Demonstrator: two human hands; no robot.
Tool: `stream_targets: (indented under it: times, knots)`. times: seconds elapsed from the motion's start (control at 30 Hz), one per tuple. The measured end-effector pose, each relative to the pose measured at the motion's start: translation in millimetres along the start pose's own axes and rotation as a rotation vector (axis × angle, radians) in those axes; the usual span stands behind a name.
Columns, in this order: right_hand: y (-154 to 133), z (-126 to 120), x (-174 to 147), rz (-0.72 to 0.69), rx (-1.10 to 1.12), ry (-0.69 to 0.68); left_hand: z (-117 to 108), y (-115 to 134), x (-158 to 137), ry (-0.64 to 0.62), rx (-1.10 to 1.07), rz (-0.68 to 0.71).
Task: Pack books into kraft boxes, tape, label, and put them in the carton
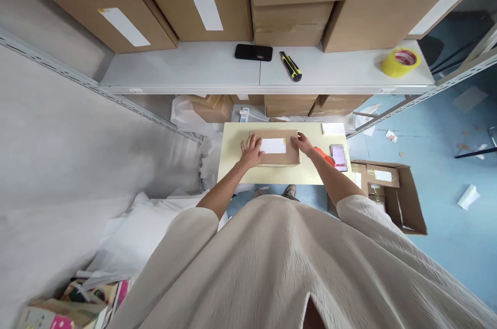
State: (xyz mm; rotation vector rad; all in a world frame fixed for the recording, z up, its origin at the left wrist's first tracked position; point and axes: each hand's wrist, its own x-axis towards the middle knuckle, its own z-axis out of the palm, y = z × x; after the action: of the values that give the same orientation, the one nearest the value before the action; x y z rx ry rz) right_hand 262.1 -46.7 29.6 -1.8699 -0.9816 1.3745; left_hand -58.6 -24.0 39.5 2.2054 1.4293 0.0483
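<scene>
A closed cardboard box [291, 157] with a white label [274, 146] on top lies on the pale yellow table [233, 138]. My left hand [252, 151] rests on the box's left end, fingers spread over its top and reaching the label's edge. At the far right corner of the box, my right hand [303, 143] has its fingers bent around the edge; their tips are partly hidden. Beside my right forearm lies an orange-red object [324, 156], partly covered by the arm. A phone [339, 157] with a lit screen is to its right.
On the shelf [186, 67] ahead are a black phone [253, 53], a yellow-black utility knife [291, 66] and a yellow tape roll [400, 62], with boxes [217, 2] behind. White labels [333, 129] lie on the table. An open carton [413, 199] holding boxes stands right.
</scene>
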Motion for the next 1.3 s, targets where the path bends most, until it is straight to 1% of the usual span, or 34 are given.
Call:
stream_targets:
  times: [0.13,0.23,0.3,0.37,0.47,0.53,0.67,0.77,0.87,1.0,1.07,1.13,1.2,1.3]
  knots:
    - [16,-21,2,-0.036,-0.078,-0.018,1,12,-4,0.034,0.010,-0.013]
    - [37,-50,-6,-0.054,-0.215,0.032,3,23,-6,0.075,0.008,-0.007]
    - [54,-74,-17,-0.053,-0.379,0.077,5,33,-6,0.106,-0.002,-0.006]
    - [70,-96,-31,-0.020,-0.592,0.105,8,45,-6,0.127,-0.012,-0.008]
    - [89,-117,-51,0.042,-0.849,0.070,16,69,-4,0.132,-0.019,-0.005]
    - [99,-121,-61,0.040,-0.931,0.020,23,87,-3,0.130,-0.023,0.002]
    - [114,-118,-71,-0.013,-0.995,-0.038,33,116,-5,0.139,-0.015,0.021]
    - [120,-117,-73,-0.037,-1.020,-0.066,35,129,-7,0.111,0.007,0.032]
    - [117,-119,-75,-0.042,-1.028,-0.068,31,136,-9,0.081,0.009,0.045]
    - [97,-130,-76,-0.054,-0.977,0.015,27,138,-5,0.090,-0.048,0.080]
    - [82,-138,-74,-0.085,-0.866,0.062,25,139,0,0.105,-0.100,0.096]
    - [65,-145,-70,-0.140,-0.643,0.102,23,139,6,0.120,-0.169,0.106]
    - [47,-149,-67,-0.203,-0.336,0.109,20,139,14,0.132,-0.257,0.122]
    - [17,-142,-66,-0.258,0.095,0.029,13,138,23,0.128,-0.426,0.142]
